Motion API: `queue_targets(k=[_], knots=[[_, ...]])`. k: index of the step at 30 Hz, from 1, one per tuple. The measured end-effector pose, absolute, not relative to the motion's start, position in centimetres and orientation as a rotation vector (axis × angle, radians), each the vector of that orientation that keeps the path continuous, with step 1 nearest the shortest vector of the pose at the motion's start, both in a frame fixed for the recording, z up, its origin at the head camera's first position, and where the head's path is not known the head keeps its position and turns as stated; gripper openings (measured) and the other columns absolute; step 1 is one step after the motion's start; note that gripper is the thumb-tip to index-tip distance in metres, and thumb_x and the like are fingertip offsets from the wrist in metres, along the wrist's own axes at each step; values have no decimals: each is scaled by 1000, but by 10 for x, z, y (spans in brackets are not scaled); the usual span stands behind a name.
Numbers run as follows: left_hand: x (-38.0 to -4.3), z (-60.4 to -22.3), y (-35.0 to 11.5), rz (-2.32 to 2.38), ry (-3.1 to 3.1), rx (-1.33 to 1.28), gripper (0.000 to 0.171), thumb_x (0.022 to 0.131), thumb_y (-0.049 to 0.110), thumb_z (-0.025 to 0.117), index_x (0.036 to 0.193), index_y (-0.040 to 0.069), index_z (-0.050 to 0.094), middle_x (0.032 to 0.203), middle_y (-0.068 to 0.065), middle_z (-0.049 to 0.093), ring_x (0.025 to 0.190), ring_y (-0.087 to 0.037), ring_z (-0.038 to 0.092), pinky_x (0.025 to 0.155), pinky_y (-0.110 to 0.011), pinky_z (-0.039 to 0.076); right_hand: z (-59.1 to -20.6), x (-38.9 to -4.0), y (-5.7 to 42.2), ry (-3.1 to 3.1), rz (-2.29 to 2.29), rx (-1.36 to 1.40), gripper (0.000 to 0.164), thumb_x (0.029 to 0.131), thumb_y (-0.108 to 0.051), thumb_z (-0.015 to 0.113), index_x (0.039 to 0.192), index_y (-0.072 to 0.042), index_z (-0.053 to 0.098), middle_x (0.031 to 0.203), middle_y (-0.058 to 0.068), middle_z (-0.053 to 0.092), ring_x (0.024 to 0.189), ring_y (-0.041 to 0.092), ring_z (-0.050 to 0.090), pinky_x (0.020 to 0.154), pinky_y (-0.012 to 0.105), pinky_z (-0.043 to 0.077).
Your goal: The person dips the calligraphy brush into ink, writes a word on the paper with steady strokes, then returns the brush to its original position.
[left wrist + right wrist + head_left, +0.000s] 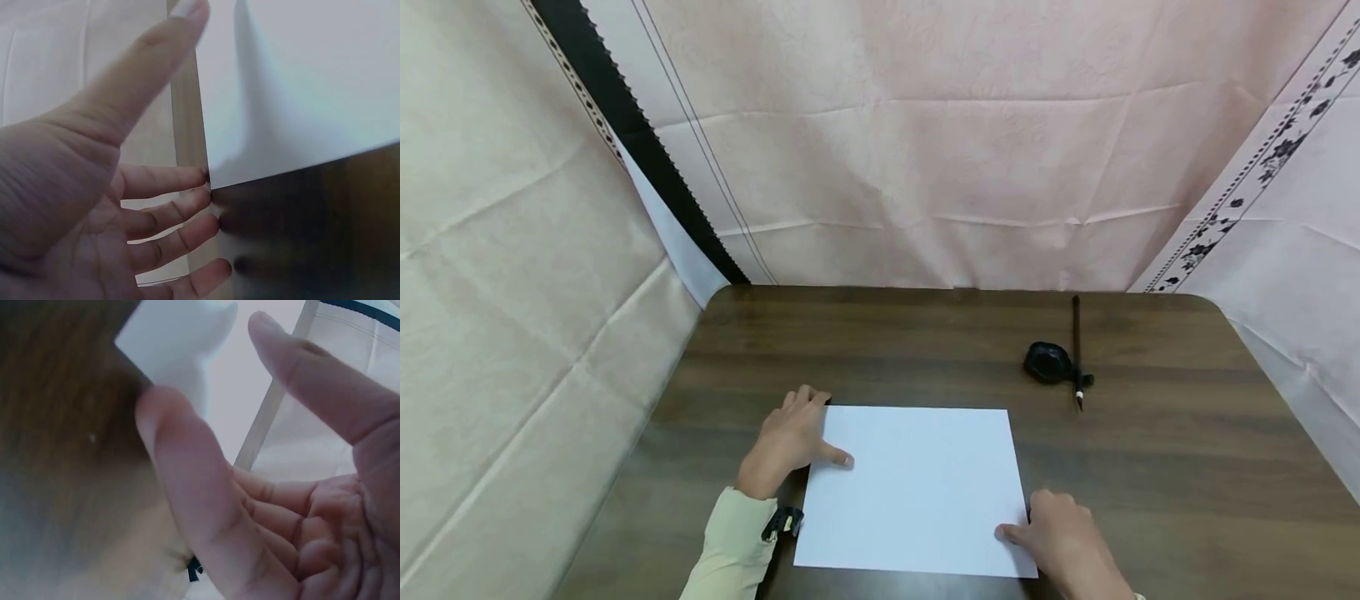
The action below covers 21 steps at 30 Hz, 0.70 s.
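Observation:
A blank white sheet of paper [917, 492] lies on the brown wooden table, near its front edge. At the sheet's upper left corner is my left hand [786, 446], its thumb over the paper; in the left wrist view the extended fingertips [203, 199] meet the tabletop along the corner. My right hand [1063, 533] is by the lower right edge, thumb above the sheet. In the right wrist view its index finger [194, 469] reaches to the paper's edge, apart from the thumb, while the other fingers bend inward.
Toward the back right of the table [880, 350] stands a small black dish [1045, 362]. A dark-handled brush [1077, 337] with a black tip lies beside it, across the dish's short handle. Pale cloth [925, 167] hangs behind the table and on both sides.

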<state>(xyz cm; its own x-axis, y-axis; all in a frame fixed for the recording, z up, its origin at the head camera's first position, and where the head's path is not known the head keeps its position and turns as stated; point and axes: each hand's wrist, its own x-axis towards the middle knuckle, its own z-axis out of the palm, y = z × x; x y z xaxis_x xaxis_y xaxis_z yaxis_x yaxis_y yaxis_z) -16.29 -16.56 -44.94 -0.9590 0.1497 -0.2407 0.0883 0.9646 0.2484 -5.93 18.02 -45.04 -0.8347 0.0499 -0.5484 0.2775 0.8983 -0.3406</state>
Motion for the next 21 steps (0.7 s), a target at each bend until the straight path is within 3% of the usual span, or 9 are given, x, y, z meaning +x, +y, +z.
queue_targets(k=[6,12,21], knots=[[-160,-447,-164,295,2858,197,110,63,47,103,149,0,52,142,-22,53,127,-39,51,102,-61,51,-459,-53,169,2605,-464,187,44,85,-35,89,93,4,70,84,15,70,78,34,69,68,54,57],[-160,-443,-166,297,2868,212,106,64,42,104,145,-1,52,136,-21,55,122,-38,51,101,-60,51,-460,-53,161,2596,-463,221,43,86,-32,89,95,6,71,84,16,70,76,29,68,66,51,57],[-160,-443,-162,355,2835,176,101,68,38,102,147,0,51,139,-21,59,126,-40,50,106,-61,47,-460,-54,165,2584,-461,268,47,86,-35,89,97,7,70,86,17,71,77,30,69,65,50,57]])
